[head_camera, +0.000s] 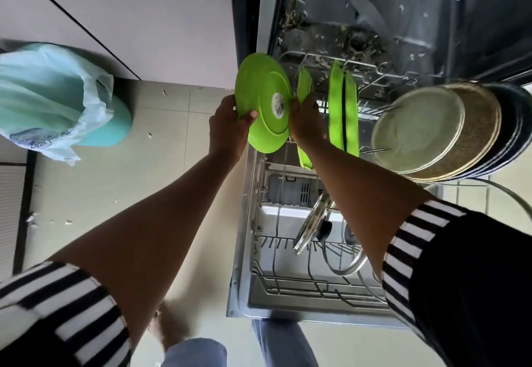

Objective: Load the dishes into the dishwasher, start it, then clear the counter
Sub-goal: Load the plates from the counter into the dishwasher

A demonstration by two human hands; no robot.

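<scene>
Two lids (312, 230) lean in the near rack (288, 286). Beyond, your left hand (227, 133) fingers (250, 116) grip the green plate (262, 102) on edge at the rack's left side. Your right hand (306, 125) touches its other rim, grasp unclear. Upright plates (342, 107) stand just past it.

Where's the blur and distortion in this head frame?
Head view: left sleeve and foot at bottom are motion-smeared; green plate in the grip of the left hand is fairly sharp, label visible; wide-angle lens stretches the forearms toward the corners; light soft, no hard glare.
</scene>
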